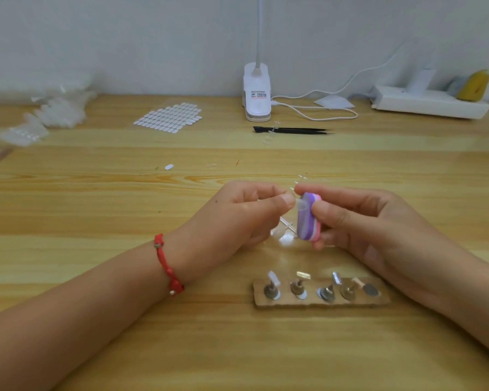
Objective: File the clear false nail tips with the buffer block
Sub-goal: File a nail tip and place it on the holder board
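Clear nail tip (301, 204) meets buffer block (307, 221), between the hands.
The left hand (237, 213) pinches the tip, pointing it rightward onto the block's side. The right hand (364, 221) grips the block, whose long axis lies crosswise to the tip.

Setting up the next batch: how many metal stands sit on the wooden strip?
4, in a row on the wooden strip: leftmost stand, second stand, third stand, fourth stand. The right end holds only a flat disc. None looks hidden.
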